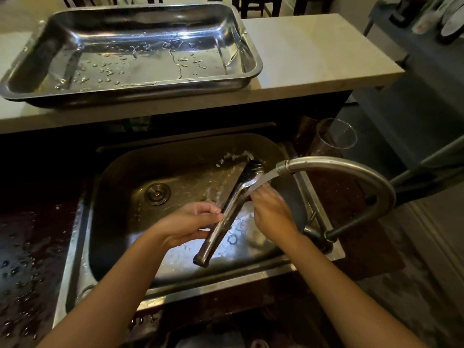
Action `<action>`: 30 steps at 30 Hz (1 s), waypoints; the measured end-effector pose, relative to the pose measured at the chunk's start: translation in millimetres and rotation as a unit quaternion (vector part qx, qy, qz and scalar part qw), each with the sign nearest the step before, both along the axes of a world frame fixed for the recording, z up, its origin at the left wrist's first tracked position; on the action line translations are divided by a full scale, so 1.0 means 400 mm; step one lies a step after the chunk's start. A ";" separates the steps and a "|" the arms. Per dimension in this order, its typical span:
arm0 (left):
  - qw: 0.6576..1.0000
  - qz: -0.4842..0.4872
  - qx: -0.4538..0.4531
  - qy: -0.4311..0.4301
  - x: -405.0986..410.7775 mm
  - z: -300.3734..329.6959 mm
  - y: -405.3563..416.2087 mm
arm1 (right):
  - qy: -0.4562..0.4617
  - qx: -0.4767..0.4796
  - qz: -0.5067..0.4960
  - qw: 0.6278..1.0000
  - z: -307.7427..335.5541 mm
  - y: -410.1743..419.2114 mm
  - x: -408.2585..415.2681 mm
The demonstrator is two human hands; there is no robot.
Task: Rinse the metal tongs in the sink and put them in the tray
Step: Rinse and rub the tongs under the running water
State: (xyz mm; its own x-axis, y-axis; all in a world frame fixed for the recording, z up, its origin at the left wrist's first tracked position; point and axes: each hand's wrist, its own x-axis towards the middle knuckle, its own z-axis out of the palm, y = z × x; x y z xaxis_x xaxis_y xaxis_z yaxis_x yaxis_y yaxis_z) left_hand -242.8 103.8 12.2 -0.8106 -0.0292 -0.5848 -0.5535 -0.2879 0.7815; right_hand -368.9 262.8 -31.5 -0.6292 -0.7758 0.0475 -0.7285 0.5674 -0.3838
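The metal tongs lie slanted over the steel sink, their head up near the running water and their closed hinge end pointing toward me. My left hand grips the tongs around the middle of the handle. My right hand holds the tongs further up, just below the head, where water from the curved faucet streams onto them. A large steel tray, wet with droplets and holding nothing, sits on the raised counter behind the sink.
A clear plastic cup stands behind the sink at the right. The dark counter left of the sink is wet. The sink drain lies left of the tongs. Plates stand on a shelf at the far right.
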 end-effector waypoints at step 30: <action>0.992 0.023 0.120 0.036 -0.054 -0.056 0.037 | -0.094 -0.087 -0.100 0.987 0.031 0.049 -0.041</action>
